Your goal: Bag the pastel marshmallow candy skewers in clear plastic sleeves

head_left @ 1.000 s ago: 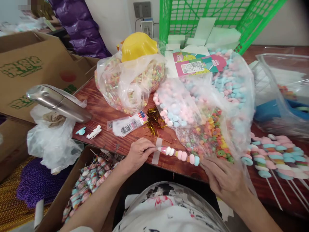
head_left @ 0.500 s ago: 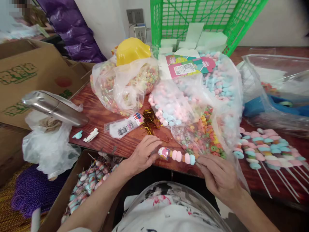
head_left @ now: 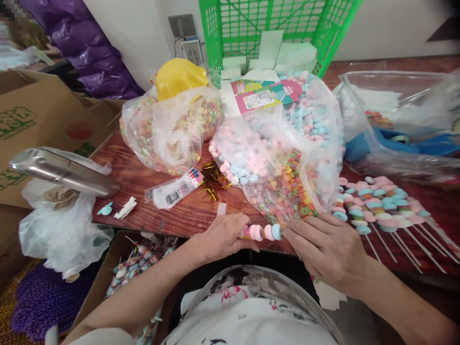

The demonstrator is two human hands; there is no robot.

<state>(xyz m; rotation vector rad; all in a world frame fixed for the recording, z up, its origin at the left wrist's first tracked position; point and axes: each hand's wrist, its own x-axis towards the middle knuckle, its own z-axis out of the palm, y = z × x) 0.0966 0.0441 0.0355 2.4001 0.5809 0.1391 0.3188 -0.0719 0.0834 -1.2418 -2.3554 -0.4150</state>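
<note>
A candy skewer (head_left: 266, 232) with pink and blue pieces lies level between my hands at the table's front edge. My left hand (head_left: 224, 233) is closed round its left end, where a wrapper partly shows, and a clear strip (head_left: 222, 209) sticks up above the fingers. My right hand (head_left: 321, 244) pinches the other end beside the blue piece. Just beyond are a plastic bag of coloured candy rings (head_left: 283, 191), a pile of gold ties (head_left: 212, 181) and a pack of printed clear sleeves (head_left: 174, 189).
Finished skewers (head_left: 384, 206) lie at the right, near a clear plastic bin (head_left: 398, 110). A steel flask (head_left: 68, 172) stands left. Below the edge is a carton of wrapped skewers (head_left: 125, 268). A green crate (head_left: 266, 19) stands behind the candy bags.
My left hand has closed over the skewer's wrapped left end, hiding most of it. Both hands are nearer each other. The whole view has shifted, so the table items appear further left.
</note>
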